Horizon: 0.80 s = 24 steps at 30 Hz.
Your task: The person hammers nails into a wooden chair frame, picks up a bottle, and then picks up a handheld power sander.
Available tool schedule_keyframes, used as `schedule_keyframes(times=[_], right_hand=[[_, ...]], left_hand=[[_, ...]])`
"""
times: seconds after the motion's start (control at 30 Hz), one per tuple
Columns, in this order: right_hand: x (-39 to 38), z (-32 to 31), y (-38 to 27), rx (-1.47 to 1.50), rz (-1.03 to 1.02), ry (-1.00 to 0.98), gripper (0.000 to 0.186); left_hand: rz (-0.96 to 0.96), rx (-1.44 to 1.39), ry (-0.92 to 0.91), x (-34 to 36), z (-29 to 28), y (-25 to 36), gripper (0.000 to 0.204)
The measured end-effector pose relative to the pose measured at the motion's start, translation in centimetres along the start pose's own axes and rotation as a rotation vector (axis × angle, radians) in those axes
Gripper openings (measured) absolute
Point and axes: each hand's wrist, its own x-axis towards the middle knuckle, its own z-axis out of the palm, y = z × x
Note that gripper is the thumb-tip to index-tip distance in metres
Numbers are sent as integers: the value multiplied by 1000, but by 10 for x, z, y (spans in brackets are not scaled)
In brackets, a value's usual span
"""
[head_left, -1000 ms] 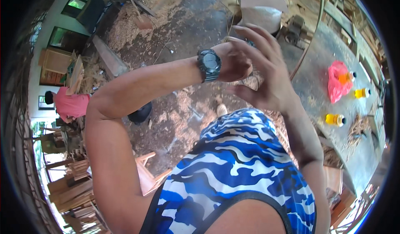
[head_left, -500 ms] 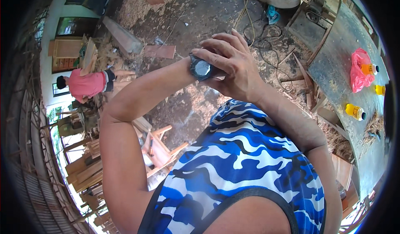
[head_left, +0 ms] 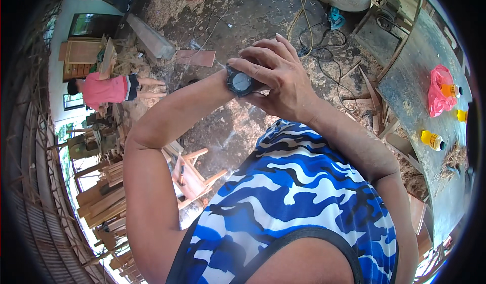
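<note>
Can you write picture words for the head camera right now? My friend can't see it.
The person's right hand has its fingertips at the dark watch on their left wrist. To the right, a pink bag and yellow bottles are on a grey surface; to the left are wooden boards and someone in a pink shirt.

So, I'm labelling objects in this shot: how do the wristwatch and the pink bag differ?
Colour and shape: the wristwatch is dark with a roundish face; the pink bag is bright and crumpled.
Place: the wristwatch is strapped around the left wrist; the pink bag lies on the grey tabletop.
Contact: the right hand touches the wristwatch; no hand touches the pink bag.
</note>
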Motion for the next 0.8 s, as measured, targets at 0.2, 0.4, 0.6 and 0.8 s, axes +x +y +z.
schedule_keyframes(times=[0.2, 0.4, 0.6, 0.8], right_hand=[[5, -6, 4, -25, 2, -38, 73], [-39, -43, 8, -86, 34, -322, 74], [-242, -77, 110, -41, 593, -173, 66], [-456, -115, 208, -335, 1293, -387, 60]], left_hand=[[5, 9, 25, 6, 5, -11, 12], [-219, -89, 27, 11, 90, -61, 20], [-194, 246, -197, 11, 154, -18, 24], [-566, -245, -243, -37, 187, 2, 28]])
